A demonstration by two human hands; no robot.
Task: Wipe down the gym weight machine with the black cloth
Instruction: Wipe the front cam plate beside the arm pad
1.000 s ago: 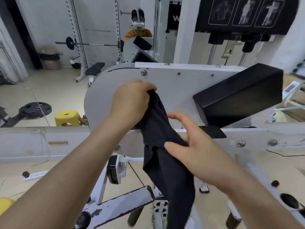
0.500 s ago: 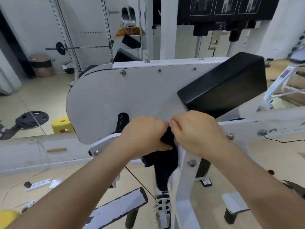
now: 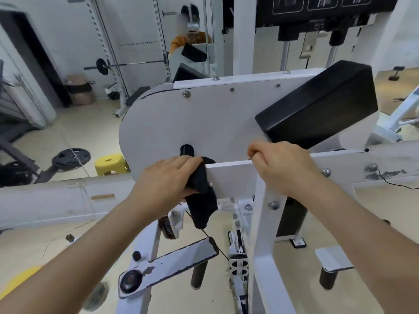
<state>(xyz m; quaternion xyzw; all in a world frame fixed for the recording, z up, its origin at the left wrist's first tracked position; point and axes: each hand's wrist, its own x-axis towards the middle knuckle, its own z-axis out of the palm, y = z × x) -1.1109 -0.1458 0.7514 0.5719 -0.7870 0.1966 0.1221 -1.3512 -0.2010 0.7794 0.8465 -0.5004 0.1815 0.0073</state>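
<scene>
Left hand [image 3: 169,177] clutches the black cloth [image 3: 201,196], bunched over the white crossbar's [image 3: 231,175] left end. Right hand [image 3: 278,165] grips the crossbar's top edge, steadying. Best bet: firm pressure, long strokes along the bar, wrapping both faces.

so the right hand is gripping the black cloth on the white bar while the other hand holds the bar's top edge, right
Not quite: in the head view it is the left hand that grips the black cloth on the white bar. The right hand holds the bar's top edge and has no cloth.
</scene>
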